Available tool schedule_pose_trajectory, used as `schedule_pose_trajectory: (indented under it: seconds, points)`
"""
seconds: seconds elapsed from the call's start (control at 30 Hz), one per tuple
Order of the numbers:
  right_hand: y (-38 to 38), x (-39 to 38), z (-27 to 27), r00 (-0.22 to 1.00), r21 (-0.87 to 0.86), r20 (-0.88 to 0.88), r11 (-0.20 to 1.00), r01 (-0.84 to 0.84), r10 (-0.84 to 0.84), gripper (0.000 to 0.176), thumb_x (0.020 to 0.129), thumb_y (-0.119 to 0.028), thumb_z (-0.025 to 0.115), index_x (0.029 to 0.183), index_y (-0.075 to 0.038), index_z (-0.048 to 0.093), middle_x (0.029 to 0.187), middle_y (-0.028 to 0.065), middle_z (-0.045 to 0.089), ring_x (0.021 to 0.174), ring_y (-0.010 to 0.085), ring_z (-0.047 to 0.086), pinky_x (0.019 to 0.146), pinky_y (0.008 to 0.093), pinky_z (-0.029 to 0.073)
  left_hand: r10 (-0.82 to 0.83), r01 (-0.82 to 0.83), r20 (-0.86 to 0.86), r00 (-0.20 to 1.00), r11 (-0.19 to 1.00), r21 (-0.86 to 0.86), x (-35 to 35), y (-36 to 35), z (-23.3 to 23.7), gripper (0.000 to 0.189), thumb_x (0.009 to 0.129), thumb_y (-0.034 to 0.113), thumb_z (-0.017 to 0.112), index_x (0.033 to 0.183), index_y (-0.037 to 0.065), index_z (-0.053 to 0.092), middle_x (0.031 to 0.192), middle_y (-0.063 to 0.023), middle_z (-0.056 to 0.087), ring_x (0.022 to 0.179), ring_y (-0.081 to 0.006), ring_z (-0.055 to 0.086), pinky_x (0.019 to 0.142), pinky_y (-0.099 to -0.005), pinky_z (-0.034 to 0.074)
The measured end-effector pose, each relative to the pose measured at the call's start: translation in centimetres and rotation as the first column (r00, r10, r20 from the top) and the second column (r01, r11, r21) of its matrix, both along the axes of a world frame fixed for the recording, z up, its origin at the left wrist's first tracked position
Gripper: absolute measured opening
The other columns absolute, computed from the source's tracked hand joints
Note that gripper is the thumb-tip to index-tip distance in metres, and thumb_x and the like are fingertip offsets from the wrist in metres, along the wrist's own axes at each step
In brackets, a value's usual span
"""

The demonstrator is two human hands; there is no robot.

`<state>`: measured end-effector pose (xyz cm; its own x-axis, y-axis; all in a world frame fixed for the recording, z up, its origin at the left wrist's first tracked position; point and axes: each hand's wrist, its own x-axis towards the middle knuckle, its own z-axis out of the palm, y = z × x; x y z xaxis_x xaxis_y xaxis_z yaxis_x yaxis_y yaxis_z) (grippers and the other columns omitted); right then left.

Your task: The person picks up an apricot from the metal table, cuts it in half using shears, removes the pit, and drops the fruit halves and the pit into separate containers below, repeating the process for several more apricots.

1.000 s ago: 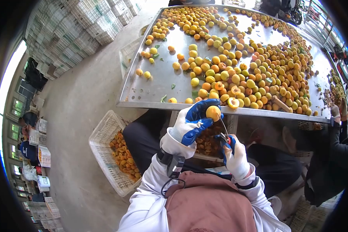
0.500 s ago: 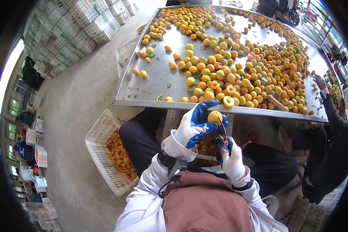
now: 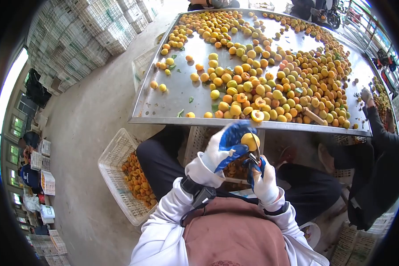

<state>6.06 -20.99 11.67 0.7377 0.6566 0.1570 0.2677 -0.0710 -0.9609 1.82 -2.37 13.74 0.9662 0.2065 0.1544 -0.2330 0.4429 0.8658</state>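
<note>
In front of my lap, my left hand [image 3: 228,148], in a white glove with blue-coated fingers, is curled around the left side of a yellow apricot [image 3: 250,140]. Its fingertips are smeared by motion. My right hand [image 3: 264,179], gloved the same way, is closed on a small cutting tool with a thin curved metal blade [image 3: 258,150]. The blade meets the apricot's right side. Much of the tool's handle is hidden in my fist. Just beyond, halved apricots [image 3: 257,115] lie among whole ones at the near edge of the metal table [image 3: 199,119].
A white crate [image 3: 106,166] of apricot pieces stands left of my legs; another crate [image 3: 195,142] is beneath my hands. A wooden stick [image 3: 314,116] lies among the fruit. A co-worker's arm [image 3: 377,117] reaches over the table at right. Stacked crates [image 3: 88,35] rise back left.
The apricot and both hands have come slightly lower and nearer to me. My left fingers have shifted around the fruit. The co-worker's hand at right has moved slightly.
</note>
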Motion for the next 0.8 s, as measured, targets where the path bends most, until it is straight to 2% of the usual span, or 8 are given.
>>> schedule_pose_trajectory:
  seconds: [0.1, 0.2, 0.27, 0.4, 0.47, 0.53, 0.6, 0.8]
  points:
    - [0.3, 0.1, -0.9, 0.986, 0.032, 0.164, 0.999, 0.014, -0.019, 0.013, 0.092, 0.001, 0.053, 0.105, -0.001, 0.058, 0.078, 0.0194, 0.062, 0.068, 0.0435, 0.061, 0.06, 0.0409, 0.048, -0.062, 0.065, -0.096, 0.994, 0.997, 0.036, -0.7, -1.1, -0.9, 0.049, 0.1, 0.041, 0.062, 0.127, 0.0, 0.06, 0.118, -0.0113, 0.067, 0.11, -0.0184, 0.065, 0.097, -0.0319, 0.052]
    - [0.0, 0.1, -2.0, 0.974, 0.006, 0.226, 1.0, 0.018, -0.019, 0.015, 0.092, 0.001, 0.054, 0.106, 0.0, 0.058, 0.08, 0.0193, 0.064, 0.071, 0.0436, 0.064, 0.061, 0.0419, 0.049, -0.148, 0.15, -0.162, 0.976, 0.989, 0.001, -0.7, -1.1, -0.9, 0.048, 0.099, 0.041, 0.065, 0.124, 0.001, 0.062, 0.111, -0.0101, 0.07, 0.103, -0.0189, 0.067, 0.094, -0.032, 0.054]
    - [-0.4, 0.2, -2.3, 0.98, -0.005, 0.199, 1.0, -0.011, 0.011, 0.023, 0.093, 0.006, 0.047, 0.11, 0.003, 0.06, 0.08, 0.0147, 0.063, 0.067, 0.0282, 0.061, 0.063, 0.0329, 0.048, -0.11, 0.104, -0.204, 0.973, 0.994, -0.04, -0.7, -1.2, -0.2, 0.044, 0.096, 0.036, 0.07, 0.119, 0.0, 0.063, 0.106, -0.0093, 0.071, 0.097, -0.0189, 0.069, 0.09, -0.0319, 0.055]
    - [-0.8, 0.6, -1.2, 0.986, -0.026, 0.149, 0.997, -0.069, 0.072, 0.021, 0.093, 0.005, 0.047, 0.109, 0.003, 0.06, 0.08, 0.015, 0.062, 0.068, 0.0295, 0.061, 0.064, 0.0341, 0.048, -0.056, 0.135, -0.175, 0.983, 0.866, 0.482, 0.0, 1.2, 0.8, 0.04, 0.09, 0.018, 0.077, 0.121, -0.001, 0.062, 0.11, -0.0097, 0.07, 0.099, -0.018, 0.068, 0.088, -0.0327, 0.056]
    - [-0.9, 0.6, -1.2, 0.986, -0.055, 0.135, 0.994, -0.094, 0.1, 0.019, 0.093, 0.005, 0.048, 0.107, 0.003, 0.06, 0.078, 0.0148, 0.061, 0.067, 0.0305, 0.059, 0.064, 0.0352, 0.047, -0.071, -0.058, 0.097, 0.993, 0.425, 0.904, 0.5, 2.5, 1.0, 0.04, 0.087, 0.013, 0.079, 0.121, 0.0, 0.063, 0.111, -0.01, 0.07, 0.102, -0.0196, 0.068, 0.09, -0.0354, 0.055]
    - [-0.6, 0.4, -1.0, 0.985, -0.036, 0.155, 0.997, -0.064, 0.069, 0.015, 0.092, 0.003, 0.051, 0.104, 0.001, 0.059, 0.078, 0.0177, 0.062, 0.068, 0.0367, 0.062, 0.062, 0.0387, 0.048, -0.122, 0.059, -0.001, 0.993, 0.471, 0.88, 0.3, 2.6, 1.6, 0.051, 0.085, 0.013, 0.081, 0.129, 0.0, 0.059, 0.119, -0.0115, 0.069, 0.109, -0.0198, 0.066, 0.096, -0.036, 0.053]
    - [-0.4, 0.2, -1.2, 0.984, -0.012, 0.174, 1.0, -0.028, 0.03, 0.011, 0.091, 0.001, 0.055, 0.101, -0.001, 0.059, 0.078, 0.0206, 0.063, 0.07, 0.0428, 0.064, 0.061, 0.0421, 0.049, -0.206, 0.234, -0.12, 0.971, 0.915, 0.33, 0.0, 1.5, 1.0, 0.058, 0.087, 0.011, 0.079, 0.137, -0.001, 0.052, 0.127, -0.0129, 0.065, 0.116, -0.0204, 0.063, 0.101, -0.0362, 0.051]
    - [-0.3, 0.1, -2.0, 0.971, 0.0, 0.241, 1.0, -0.002, 0.001, 0.01, 0.09, 0.002, 0.056, 0.099, 0.0, 0.059, 0.077, 0.0193, 0.062, 0.068, 0.0409, 0.063, 0.06, 0.0409, 0.049, -0.225, 0.227, -0.186, 0.956, 0.974, -0.009, -1.4, -1.1, -1.6, 0.046, 0.096, 0.028, 0.069, 0.128, -0.003, 0.059, 0.121, -0.0124, 0.067, 0.112, -0.0204, 0.064, 0.098, -0.0343, 0.051]
